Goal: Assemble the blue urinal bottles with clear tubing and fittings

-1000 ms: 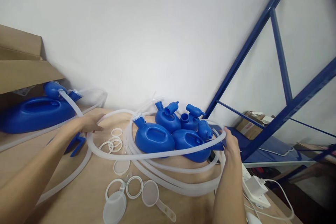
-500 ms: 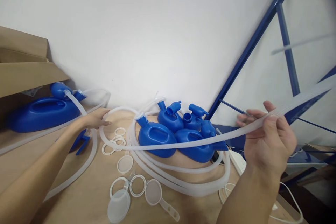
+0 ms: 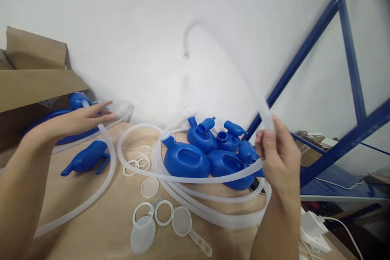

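My right hand (image 3: pixel 278 150) is closed around a translucent white hose (image 3: pixel 213 178). One end of the hose arcs up and left from the hand, blurred against the wall; the rest runs down and left across the front of several blue bottles (image 3: pixel 186 161). My left hand (image 3: pixel 99 113) is raised at the left with fingers apart, holding nothing, above another hose (image 3: pixel 111 150) and near a blue spouted part (image 3: pixel 88 157) lying on the table. White rings (image 3: pixel 144 150) and round translucent caps (image 3: pixel 143 234) lie between the hands, below the hose loops.
An open cardboard box (image 3: pixel 39 83) stands at the left with blue bottles by it. A blue metal frame (image 3: pixel 350 48) slants along the right. A white power strip (image 3: pixel 317 240) with cables sits at the lower right. A pale wall rises behind the table.
My right hand has moved left with the hose, whose free end now curves up in front of the wall. My left hand has risen and moved left, uncovering the blue spouted part.
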{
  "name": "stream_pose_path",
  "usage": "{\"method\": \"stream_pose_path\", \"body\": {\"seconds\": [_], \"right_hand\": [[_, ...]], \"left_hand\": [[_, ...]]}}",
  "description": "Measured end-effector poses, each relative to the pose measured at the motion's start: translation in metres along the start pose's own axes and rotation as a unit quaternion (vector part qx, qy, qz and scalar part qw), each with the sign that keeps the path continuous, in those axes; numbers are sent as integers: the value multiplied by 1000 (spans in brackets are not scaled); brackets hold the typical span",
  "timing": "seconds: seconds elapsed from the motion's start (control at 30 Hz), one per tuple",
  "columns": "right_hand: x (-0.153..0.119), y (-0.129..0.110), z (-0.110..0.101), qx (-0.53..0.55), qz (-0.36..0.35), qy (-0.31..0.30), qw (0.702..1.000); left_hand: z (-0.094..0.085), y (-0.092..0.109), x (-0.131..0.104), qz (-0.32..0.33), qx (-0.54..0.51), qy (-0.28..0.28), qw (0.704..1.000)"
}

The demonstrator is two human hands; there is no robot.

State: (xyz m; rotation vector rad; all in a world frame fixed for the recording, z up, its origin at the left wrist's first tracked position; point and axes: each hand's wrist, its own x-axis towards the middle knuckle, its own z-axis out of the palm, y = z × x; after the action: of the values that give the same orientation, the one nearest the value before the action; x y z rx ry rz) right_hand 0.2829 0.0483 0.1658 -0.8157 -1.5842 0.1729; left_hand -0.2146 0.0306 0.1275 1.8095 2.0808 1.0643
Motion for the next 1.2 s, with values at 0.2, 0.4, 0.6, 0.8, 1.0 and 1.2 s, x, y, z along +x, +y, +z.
{"method": "stream_pose_path", "body": {"seconds": [0.2,0.4,0.6,0.8,1.0,1.2], "right_hand": [[-1,12,23,-45,-24,-111,992],[2,34,38,20,-8,-138,990],[3,56,29,60,-10,-169,984],[16,74,20,-106,-22,-201,974],[-19,-1,48,-256,-70,-19,964],[-62,-39,118,-78,-30,-292,953]], "left_hand": [[12,27,-9,80,-188,-47,978],[56,45,0,118,-170,-134,969],[75,55,8,90,-200,-77,973],[72,71,0,154,-136,17,979],[78,116,-34,272,-37,234,933],[87,152,-86,410,-20,261,874]]}}
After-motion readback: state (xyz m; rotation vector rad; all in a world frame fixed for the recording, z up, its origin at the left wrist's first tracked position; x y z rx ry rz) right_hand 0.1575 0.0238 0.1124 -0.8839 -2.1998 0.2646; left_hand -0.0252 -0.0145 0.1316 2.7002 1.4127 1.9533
